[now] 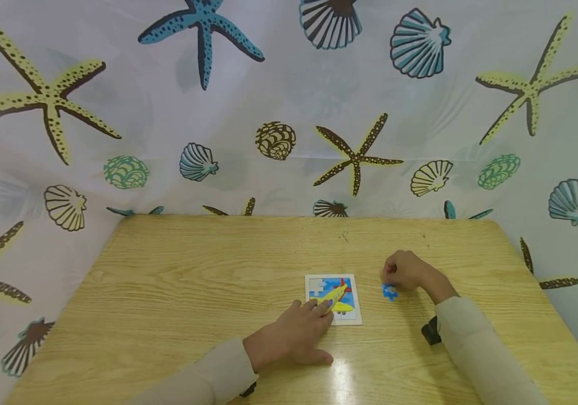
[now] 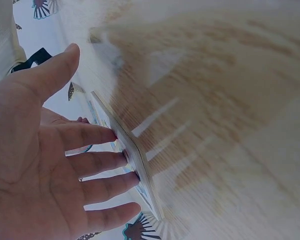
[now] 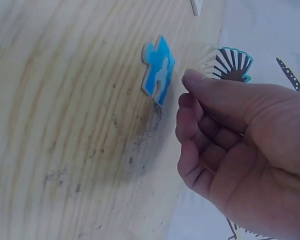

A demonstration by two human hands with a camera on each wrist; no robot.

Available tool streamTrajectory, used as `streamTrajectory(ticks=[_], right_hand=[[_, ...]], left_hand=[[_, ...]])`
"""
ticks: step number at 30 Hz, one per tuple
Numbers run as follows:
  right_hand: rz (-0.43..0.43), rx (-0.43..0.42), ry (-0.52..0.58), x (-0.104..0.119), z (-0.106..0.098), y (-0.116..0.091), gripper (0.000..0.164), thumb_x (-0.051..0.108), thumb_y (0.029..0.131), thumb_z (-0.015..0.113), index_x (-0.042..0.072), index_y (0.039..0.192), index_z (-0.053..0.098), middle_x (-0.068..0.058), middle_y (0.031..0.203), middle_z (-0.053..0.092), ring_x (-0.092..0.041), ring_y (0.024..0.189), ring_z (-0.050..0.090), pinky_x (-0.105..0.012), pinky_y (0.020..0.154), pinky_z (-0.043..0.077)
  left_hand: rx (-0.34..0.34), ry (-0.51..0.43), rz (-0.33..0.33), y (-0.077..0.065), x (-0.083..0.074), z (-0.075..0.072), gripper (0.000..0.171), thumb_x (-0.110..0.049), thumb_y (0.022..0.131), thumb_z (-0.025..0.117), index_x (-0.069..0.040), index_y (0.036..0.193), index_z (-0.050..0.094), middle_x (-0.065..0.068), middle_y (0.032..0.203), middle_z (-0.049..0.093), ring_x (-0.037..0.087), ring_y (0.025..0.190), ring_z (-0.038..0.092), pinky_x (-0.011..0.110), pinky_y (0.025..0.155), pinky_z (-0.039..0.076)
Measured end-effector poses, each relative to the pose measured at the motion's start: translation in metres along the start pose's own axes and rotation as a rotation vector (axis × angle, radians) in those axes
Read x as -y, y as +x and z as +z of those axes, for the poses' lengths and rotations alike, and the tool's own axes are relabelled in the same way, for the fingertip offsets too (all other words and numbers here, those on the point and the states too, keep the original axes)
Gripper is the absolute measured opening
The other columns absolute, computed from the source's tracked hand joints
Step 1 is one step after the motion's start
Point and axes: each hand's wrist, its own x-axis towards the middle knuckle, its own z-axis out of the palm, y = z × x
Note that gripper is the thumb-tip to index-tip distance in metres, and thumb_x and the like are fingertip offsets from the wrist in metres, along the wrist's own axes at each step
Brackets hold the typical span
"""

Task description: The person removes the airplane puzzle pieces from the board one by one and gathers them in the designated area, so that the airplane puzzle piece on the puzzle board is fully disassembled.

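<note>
Clock ctr'd on puzzle board [image 1: 348, 322], head view: wide rm over tabletop [image 1: 218, 264] 9–12, curtain [image 1: 279, 84] stops it at 12. L hand [image 1: 304, 333] blocks approx 7–8, fingers over board. Narrow lane at 3 btwn board & loose pc [image 1: 389, 291]; R hand [image 1: 406, 271] + R sleeve [image 1: 481, 343] block 2–4 beyond. Rm at 5.

The left hand [image 1: 301, 333] covers the near left corner of the puzzle board [image 1: 359, 315], hiding part of the yellow plane [image 1: 343, 307]. Seen from the left wrist, the board's face is too slanted to read (its edge shows better). Beside the right hand's wrist, a black object [image 1: 431, 331] is partly hidden by the right sleeve [image 1: 476, 343]. Dark marks [image 1: 343, 237] beyond both hands are too small to identify. Both sleeves are cut off below.
</note>
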Motion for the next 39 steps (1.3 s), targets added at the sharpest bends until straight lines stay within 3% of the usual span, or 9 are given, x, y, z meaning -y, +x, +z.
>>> streamTrajectory(ticks=[13,21,35,39], right_hand=[[0.003,-0.029,-0.001,0.009,0.003,0.009,0.01,0.007,0.088,0.061,0.006,0.081,0.067,-0.003,0.074,0.063,-0.013,0.065,0.051,-0.027,0.062,0.045],[-0.039,-0.071,-0.027,0.027,0.004,0.017,0.007,0.009,0.089,0.063,0.005,0.084,0.066,-0.004,0.081,0.064,-0.015,0.072,0.053,-0.03,0.069,0.047],[-0.13,-0.075,0.005,0.06,0.026,0.035,0.005,0.007,0.084,0.07,0.004,0.085,0.067,-0.004,0.079,0.064,-0.013,0.07,0.052,-0.026,0.067,0.046],[-0.106,-0.069,0.013,0.066,0.034,0.039,0.007,0.008,0.082,0.072,0.005,0.085,0.067,-0.003,0.08,0.064,-0.012,0.072,0.054,-0.026,0.068,0.047]], left_hand=[[0.009,0.0,-0.005,0.001,0.0,0.0,0.083,-0.07,0.083,0.049,-0.016,0.144,0.04,0.004,0.154,0.032,0.026,0.138,0.037,0.045,0.108,0.037],[0.011,-0.013,-0.014,0.003,0.001,0.0,0.084,-0.071,0.083,0.049,-0.016,0.145,0.04,0.004,0.155,0.031,0.026,0.139,0.037,0.046,0.108,0.037],[0.02,-0.017,-0.008,0.004,0.001,0.0,0.084,-0.071,0.083,0.049,-0.015,0.145,0.04,0.004,0.155,0.031,0.026,0.139,0.036,0.046,0.108,0.036],[0.019,-0.014,-0.008,0.003,0.0,-0.001,0.084,-0.071,0.083,0.049,-0.015,0.144,0.04,0.005,0.154,0.032,0.026,0.139,0.036,0.046,0.108,0.036]])
